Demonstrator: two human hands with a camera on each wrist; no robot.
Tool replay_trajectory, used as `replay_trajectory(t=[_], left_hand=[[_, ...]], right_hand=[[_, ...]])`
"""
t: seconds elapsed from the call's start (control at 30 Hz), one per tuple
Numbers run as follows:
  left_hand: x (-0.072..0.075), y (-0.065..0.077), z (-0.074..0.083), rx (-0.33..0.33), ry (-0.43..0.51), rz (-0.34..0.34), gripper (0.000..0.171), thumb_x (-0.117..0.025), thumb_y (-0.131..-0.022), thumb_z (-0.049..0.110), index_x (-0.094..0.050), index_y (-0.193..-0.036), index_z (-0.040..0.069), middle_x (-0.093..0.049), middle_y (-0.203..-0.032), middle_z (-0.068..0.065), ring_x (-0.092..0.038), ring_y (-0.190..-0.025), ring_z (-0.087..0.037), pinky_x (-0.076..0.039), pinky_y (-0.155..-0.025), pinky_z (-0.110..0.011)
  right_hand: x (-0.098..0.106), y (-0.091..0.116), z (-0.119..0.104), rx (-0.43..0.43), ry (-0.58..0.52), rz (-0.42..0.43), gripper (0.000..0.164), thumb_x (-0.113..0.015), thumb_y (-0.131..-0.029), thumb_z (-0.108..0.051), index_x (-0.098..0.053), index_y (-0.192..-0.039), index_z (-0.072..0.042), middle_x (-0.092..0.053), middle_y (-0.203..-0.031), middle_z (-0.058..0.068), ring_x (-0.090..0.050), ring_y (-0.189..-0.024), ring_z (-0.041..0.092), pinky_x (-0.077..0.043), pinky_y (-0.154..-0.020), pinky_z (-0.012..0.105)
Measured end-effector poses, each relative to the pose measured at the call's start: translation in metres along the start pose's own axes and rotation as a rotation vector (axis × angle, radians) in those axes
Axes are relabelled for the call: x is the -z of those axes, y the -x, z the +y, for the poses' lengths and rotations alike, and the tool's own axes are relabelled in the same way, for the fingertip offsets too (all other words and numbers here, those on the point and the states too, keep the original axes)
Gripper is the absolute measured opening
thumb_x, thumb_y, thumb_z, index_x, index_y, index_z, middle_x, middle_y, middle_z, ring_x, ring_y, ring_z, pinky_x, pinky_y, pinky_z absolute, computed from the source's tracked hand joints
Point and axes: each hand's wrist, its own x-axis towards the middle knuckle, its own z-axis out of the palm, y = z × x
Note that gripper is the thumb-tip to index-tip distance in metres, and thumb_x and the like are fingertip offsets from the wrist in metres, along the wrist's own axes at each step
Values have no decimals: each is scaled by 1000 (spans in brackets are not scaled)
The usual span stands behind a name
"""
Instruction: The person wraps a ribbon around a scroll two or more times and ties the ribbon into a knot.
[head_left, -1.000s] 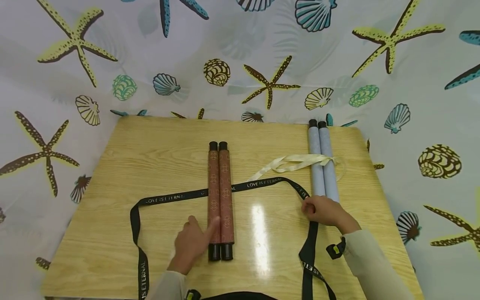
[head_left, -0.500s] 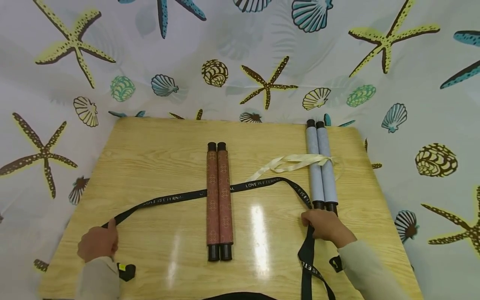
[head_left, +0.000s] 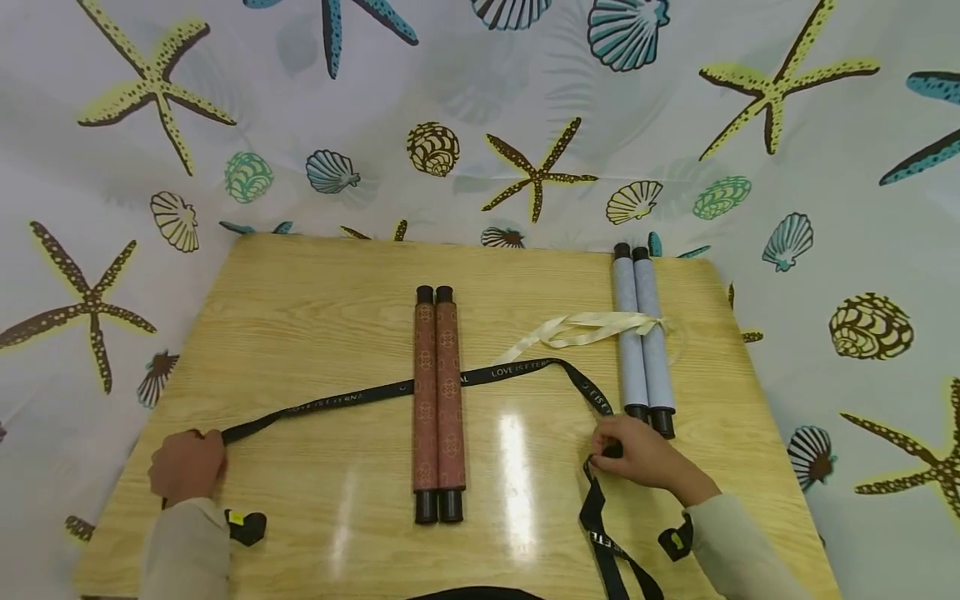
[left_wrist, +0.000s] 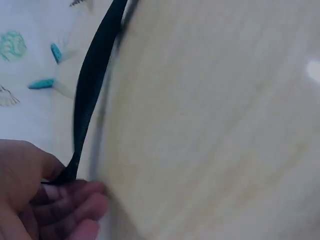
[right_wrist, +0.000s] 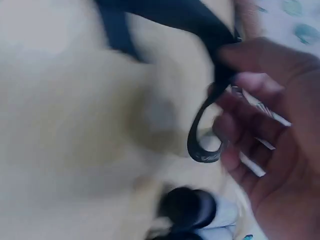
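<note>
- A wooden table is standing before a shell-print cloth.
- The black ribbon is running beneath the red rolls, crossing their long axes.
- You are pinching it with your left hand and right hand, the right lying nearer the rolls.
- The left wrist view is showing your left fingers gripping; the head view is hiding their tips.

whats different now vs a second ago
The left hand moved left from beside the two red-brown patterned rolls and grabbed the black lettered ribbon, straightening its left stretch. The right hand, still holding it, shifted slightly down the head view. Those rolls and two pale blue rolls stayed put.
</note>
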Motion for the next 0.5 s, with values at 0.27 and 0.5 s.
replay_trajectory(t=[0.27,0.5], left_hand=[[58,7,76,-120,151,424,53,-37,-107,35,-64,-101,-9,-64,-107,-37,-57,-100,-59,-44,-83,-71],[114,7,134,-233,247,566,54,-39,-106,39,-67,-109,-8,-68,-110,-31,-59,-104,-53,-43,-86,-65]], right_hand=[[58,-35,-23,13,-307,335,16,-61,-98,-3,-65,-113,-5,-69,-94,12,-67,-82,5,-53,-73,24],[97,-59,-36,-54,-312,350,28,-60,-99,-8,-66,-125,-2,-67,-119,23,-62,-87,-9,-52,-74,17]])
